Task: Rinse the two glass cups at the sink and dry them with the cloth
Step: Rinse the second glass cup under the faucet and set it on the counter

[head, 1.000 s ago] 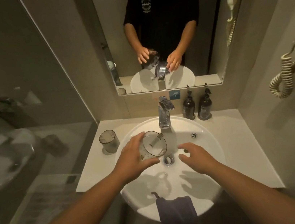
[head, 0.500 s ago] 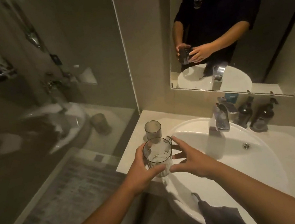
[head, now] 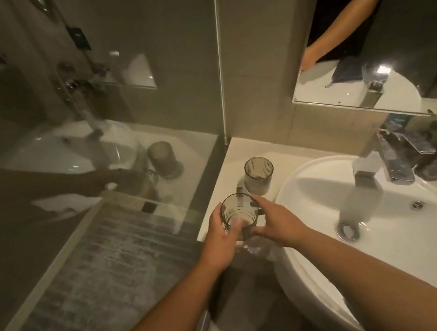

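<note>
A dim bathroom with grey tiled walls, a glass shower screen [head: 94, 126] on the left and a mirror [head: 361, 33] above a white table [head: 241, 156] that carries a round white sink [head: 418, 235] with a chrome tap [head: 396, 160]. Over the table's near left corner, just beside the sink rim, the left hand [head: 219, 241] grips one glass cup [head: 239, 217] upright, its fingers curled round the left side and its thumb across the front. The right hand [head: 278, 221] touches the same cup's right side with fingers lightly curved against it. A second glass cup [head: 259, 175] stands upright on the table just behind, apart from the hands.
</note>
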Tool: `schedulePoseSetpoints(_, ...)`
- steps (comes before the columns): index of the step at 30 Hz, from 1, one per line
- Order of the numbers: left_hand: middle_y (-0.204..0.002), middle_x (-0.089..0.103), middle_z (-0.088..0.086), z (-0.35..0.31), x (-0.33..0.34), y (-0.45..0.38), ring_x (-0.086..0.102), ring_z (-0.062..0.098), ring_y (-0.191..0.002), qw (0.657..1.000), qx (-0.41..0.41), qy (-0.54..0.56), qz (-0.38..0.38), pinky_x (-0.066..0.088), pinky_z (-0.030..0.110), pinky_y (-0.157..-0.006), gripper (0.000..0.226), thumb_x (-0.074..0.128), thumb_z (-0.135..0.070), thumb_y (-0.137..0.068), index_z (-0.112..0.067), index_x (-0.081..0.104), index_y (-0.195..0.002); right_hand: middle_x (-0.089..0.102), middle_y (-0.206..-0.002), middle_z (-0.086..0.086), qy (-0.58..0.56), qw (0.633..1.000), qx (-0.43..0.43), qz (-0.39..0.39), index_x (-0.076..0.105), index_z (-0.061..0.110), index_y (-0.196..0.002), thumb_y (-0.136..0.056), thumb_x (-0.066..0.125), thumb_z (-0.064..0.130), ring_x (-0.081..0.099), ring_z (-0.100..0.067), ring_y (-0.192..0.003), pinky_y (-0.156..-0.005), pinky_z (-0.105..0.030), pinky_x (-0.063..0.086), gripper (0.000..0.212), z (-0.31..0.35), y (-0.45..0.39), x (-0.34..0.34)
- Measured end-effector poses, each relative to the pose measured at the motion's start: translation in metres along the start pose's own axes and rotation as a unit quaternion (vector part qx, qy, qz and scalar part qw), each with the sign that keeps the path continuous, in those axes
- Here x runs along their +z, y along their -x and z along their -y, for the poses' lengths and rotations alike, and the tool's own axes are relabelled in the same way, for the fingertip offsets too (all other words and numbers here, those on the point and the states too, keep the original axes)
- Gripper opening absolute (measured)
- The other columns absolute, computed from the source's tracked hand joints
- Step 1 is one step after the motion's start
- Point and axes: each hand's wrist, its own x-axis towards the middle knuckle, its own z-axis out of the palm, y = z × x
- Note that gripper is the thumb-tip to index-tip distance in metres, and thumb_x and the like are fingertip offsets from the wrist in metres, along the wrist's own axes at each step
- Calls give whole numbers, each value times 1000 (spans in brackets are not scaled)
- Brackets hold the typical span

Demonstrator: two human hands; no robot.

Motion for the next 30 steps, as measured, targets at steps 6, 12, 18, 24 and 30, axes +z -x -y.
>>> schedulePoseSetpoints(6,-131,48,-10,16,-7,-26,52,4,-116,1000,-11,-26,0,40,10,-95,57,61,-21,-96,-19,32,-145,57,-137,-2,81,996,-2,24,35,24,-141,-77,76,28,59,-24,-118,-91,-33,46,76,-2,-31,5)
schedulePoseSetpoints(12,-145,49,2,26,-5,-39,50,15,-131,998,-9,-56,8,41,42,-112,85,58,-59,-78,-25,28,-150,56,-139,-9,107,993,20,50,32,14,-143,-80,76,24,57,-29,-121,-98,-36,45,78,-2,-40,2)
schedulePoseSetpoints(18,-144,49,2,22,-6,-40,52,18,-129,995,3,-102,8,43,44,-109,87,54,-65,-73,-22,35,-146,64,-125,-12,126,990,41,52,20,13,-149,-81,75,27,62,-31,-109,-85,-34,47,88,0,-44,5)
schedulePoseSetpoints(24,-154,33,13,2,-16,-26,40,31,-139,988,-20,-156,-8,36,42,-114,77,57,-49,-93,-10,28,-152,58,-132,-15,144,987,55,43,20,14,-152,-85,70,21,59,-31,-114,-84,-29,42,83,9,-24,-6)
schedulePoseSetpoints(30,-152,38,15,-9,-22,14,39,34,-137,942,77,-324,-45,33,43,-112,49,53,-31,-98,-8,46,-140,50,-143,-2,160,983,87,-28,48,19,-139,-93,61,34,56,-21,-122,-101,-34,44,51,-15,57,-44)
